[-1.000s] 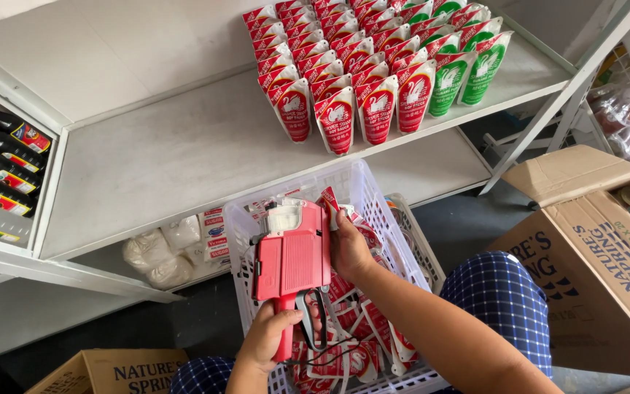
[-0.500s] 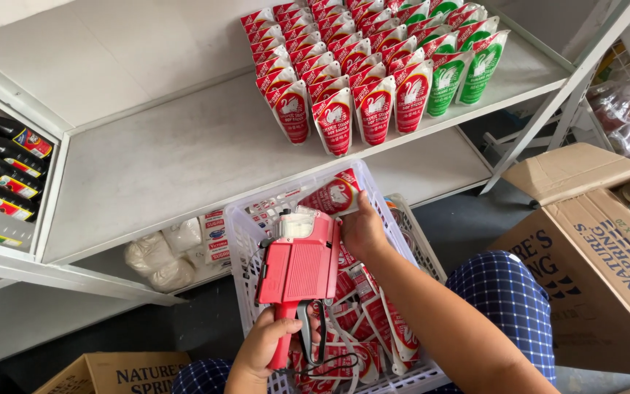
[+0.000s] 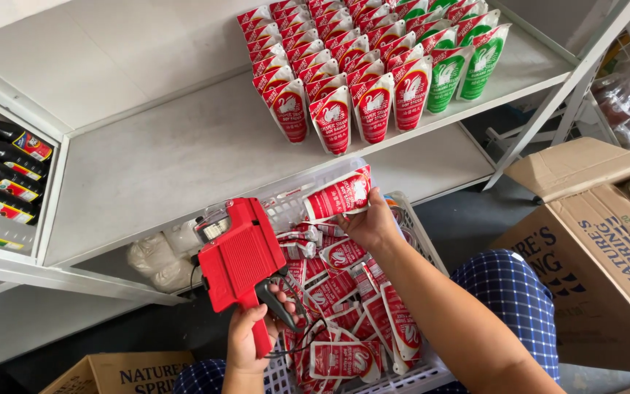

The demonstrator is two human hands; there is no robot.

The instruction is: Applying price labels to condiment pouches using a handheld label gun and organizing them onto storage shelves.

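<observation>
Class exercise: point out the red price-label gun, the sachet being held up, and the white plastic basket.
red price-label gun [image 3: 240, 257], head view, on its ribbed red body.
held sachet [image 3: 338, 195], head view, on its red front panel.
white plastic basket [image 3: 424, 235], head view, on its right side wall.

Red label gun [image 3: 240, 261], red/white pouch [image 3: 338, 195], white basket [image 3: 410, 376] (blue-check lap [image 3: 508, 299]).

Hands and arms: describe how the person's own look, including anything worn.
Both arms are bare: no sleeves, gloves, watch or bracelets show. The left hand shows only from the wrist up, at the bottom edge. The right hand leads into a long bare forearm running down to the lower right. No rings are visible. Below the arms, the person wears blue-and-white checked cloth.
</observation>
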